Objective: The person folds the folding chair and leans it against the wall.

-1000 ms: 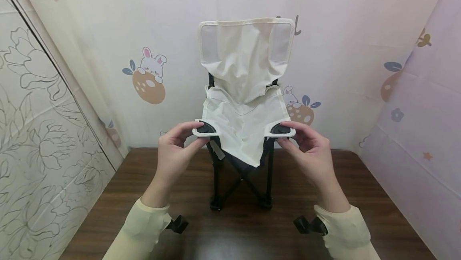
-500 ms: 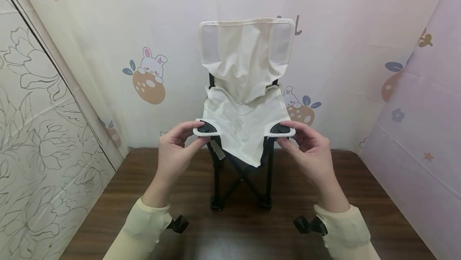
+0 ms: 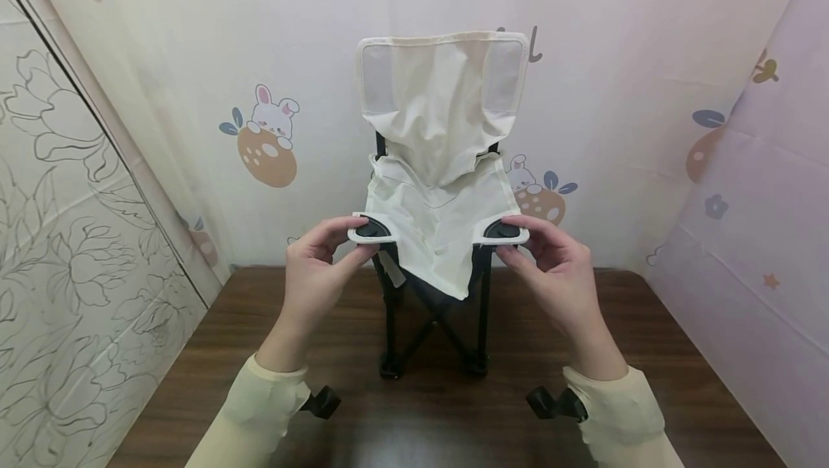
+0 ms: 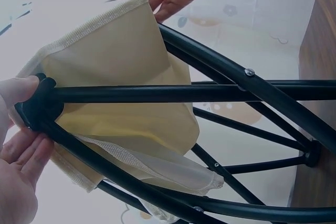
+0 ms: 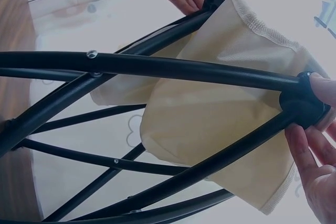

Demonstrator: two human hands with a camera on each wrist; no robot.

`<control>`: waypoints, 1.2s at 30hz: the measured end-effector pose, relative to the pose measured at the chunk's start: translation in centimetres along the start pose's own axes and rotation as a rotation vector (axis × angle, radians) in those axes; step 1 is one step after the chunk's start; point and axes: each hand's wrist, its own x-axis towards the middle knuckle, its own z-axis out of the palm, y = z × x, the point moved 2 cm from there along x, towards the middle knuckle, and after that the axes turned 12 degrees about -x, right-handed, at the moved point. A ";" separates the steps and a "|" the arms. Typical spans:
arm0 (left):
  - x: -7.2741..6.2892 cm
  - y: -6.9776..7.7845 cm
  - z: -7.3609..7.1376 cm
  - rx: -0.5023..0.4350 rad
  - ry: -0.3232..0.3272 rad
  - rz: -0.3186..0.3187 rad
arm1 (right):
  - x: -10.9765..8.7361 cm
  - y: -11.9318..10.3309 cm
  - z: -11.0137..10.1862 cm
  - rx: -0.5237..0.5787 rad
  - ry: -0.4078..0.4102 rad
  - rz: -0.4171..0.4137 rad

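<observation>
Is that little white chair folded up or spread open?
Spread open, though perhaps not fully: the chair stands on the table, crossed legs apart, while its seat cloth sags in creases.

Open room before the chair (image 3: 432,227); crossed legs (image 3: 436,323) obstruct beneath

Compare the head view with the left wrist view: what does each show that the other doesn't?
Head only: front of the cream fabric backrest with two pale grey rectangular panels, and the cream long sleeves.

Left wrist only: underside of the cream fabric seat.

Both: left hand and right hand at the seat's front corners, black tubular chair frame, brown wood-grain table, pale printed curtain.
</observation>
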 end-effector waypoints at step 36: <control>0.6 0.1 0.3 -0.036 0.003 -0.007 | 0.7 -0.4 0.9 0.122 0.013 -0.052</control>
